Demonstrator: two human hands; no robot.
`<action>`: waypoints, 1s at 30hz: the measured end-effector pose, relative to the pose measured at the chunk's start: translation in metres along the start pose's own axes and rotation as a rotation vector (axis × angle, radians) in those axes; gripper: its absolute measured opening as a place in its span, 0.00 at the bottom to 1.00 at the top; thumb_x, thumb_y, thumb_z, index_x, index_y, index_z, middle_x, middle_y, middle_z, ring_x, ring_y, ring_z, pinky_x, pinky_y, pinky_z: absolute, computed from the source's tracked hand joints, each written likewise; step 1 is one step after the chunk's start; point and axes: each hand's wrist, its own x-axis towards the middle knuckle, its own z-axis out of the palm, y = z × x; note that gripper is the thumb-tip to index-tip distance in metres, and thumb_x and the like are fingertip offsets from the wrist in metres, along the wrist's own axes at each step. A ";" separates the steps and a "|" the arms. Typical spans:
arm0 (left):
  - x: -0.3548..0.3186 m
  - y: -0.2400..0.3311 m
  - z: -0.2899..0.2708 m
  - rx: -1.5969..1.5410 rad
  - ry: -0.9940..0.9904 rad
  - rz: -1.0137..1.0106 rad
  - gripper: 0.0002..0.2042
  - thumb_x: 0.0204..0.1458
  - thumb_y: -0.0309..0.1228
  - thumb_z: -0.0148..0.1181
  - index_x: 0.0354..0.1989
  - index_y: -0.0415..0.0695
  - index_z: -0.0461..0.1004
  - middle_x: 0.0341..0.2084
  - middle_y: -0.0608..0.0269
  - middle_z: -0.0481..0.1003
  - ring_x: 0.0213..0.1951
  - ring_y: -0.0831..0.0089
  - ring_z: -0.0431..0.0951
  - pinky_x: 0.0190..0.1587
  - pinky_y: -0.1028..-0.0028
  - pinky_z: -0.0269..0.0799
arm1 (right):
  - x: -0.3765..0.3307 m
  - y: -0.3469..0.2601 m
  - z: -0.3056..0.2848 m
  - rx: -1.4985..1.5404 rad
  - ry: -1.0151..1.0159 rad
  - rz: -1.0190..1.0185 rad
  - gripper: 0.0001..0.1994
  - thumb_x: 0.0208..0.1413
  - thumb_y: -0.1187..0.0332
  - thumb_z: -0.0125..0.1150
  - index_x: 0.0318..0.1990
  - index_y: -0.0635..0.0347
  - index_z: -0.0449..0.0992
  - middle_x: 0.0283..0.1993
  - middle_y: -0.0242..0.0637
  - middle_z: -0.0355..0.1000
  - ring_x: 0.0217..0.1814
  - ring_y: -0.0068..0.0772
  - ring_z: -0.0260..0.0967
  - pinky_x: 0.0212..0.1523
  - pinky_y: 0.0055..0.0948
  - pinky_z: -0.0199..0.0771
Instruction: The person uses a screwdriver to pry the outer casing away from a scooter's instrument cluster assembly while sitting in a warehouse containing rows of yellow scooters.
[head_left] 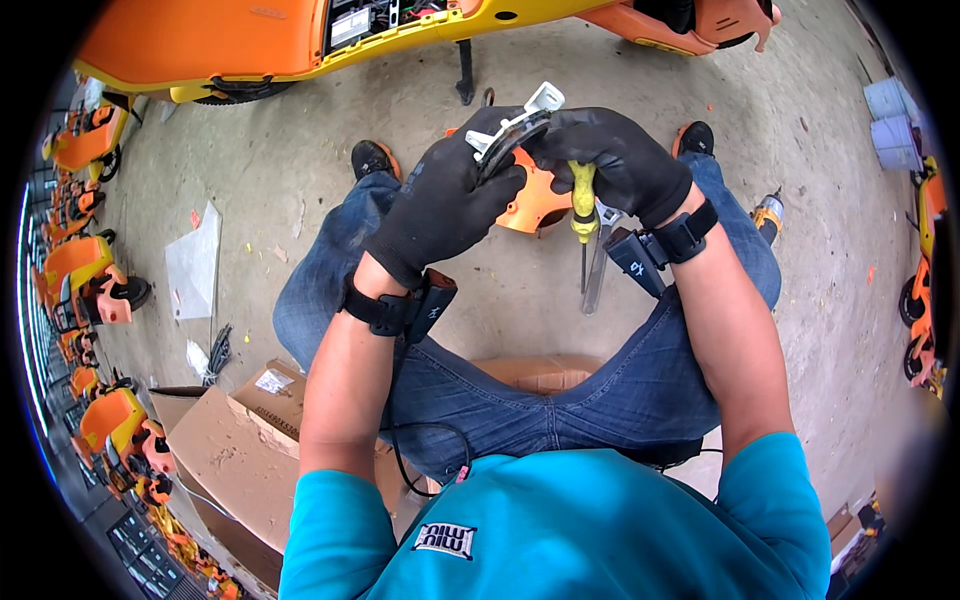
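Observation:
Both hands wear black gloves and meet in front of me, above the floor between my knees. My left hand (450, 185) is closed round a curved black part (512, 138) with white bracket-like tabs (545, 98). In my right hand (625, 160) a screwdriver (584, 200) with a yellow-green handle is held, its shaft pointing down toward me. The right fingertips also touch the end of the curved part. Beneath the hands shows an orange plastic housing (528, 205), partly hidden by them. Near the screwdriver is a silver wrench-like tool (598, 265).
An orange and yellow scooter body (230, 45) lies across the far side, its kickstand (465, 75) near my hands. A yellow drill (768, 215) is beyond my right knee. Cardboard boxes (235, 450) stand at left, near a pale sheet (193, 265). Buckets (893, 125) stand far right.

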 end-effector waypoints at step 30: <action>0.002 -0.006 0.003 -0.035 0.009 -0.069 0.20 0.54 0.27 0.59 0.56 0.38 0.70 0.32 0.56 0.75 0.33 0.69 0.73 0.41 0.70 0.71 | 0.004 -0.013 0.004 -0.116 -0.035 0.031 0.12 0.53 0.79 0.57 0.45 0.68 0.78 0.40 0.41 0.76 0.36 0.30 0.76 0.38 0.26 0.81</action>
